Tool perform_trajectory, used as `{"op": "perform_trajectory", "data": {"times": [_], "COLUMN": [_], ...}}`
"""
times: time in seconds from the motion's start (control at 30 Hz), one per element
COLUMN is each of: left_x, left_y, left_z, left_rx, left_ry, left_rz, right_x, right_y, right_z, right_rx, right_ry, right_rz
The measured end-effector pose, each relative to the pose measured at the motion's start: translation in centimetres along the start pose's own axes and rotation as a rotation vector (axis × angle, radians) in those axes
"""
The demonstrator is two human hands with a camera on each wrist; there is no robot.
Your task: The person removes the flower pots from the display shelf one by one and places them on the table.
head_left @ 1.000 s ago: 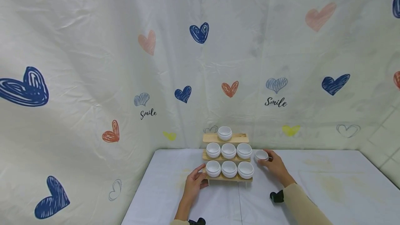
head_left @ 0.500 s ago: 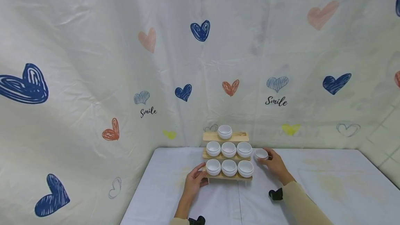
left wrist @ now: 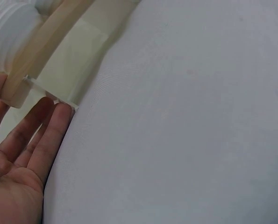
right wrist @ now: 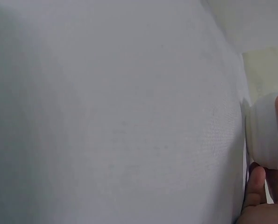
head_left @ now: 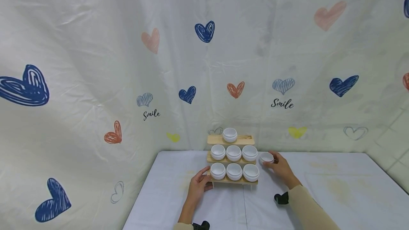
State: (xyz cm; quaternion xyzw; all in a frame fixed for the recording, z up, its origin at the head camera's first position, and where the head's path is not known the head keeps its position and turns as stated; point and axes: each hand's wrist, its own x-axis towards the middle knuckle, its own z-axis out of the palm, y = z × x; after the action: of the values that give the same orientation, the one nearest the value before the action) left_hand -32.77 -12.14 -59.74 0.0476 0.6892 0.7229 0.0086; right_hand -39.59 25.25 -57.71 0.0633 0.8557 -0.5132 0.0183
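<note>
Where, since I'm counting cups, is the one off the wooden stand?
In the head view, the loose white cup is in the right hand, just right of the wooden stand.

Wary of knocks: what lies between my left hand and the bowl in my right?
The wooden rack, bearing seven white bowls, stands between them in the head view.

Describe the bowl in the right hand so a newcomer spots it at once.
On the table covered in white cloth, find the three-tier light wooden rack. Just right of its middle tier, as the head camera sees it, a person's right hand holds a small, round white bowl. It is the only bowl off the rack; the other seven bowls stand on the tiers.
</note>
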Motion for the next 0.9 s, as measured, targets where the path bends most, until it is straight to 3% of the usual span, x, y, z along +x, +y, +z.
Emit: {"op": "perform_trajectory", "data": {"times": [0.9], "left_x": [-0.26], "left_y": [0.27], "left_z": [0.0], "left_rx": [-0.035], "left_ry": [-0.008], "left_rz": [-0.003], "right_x": [0.09], "right_y": [0.01], "right_z": [-0.02], "right_rx": [0.031], "right_ry": [-0.017], "right_rz": [0.011]}}
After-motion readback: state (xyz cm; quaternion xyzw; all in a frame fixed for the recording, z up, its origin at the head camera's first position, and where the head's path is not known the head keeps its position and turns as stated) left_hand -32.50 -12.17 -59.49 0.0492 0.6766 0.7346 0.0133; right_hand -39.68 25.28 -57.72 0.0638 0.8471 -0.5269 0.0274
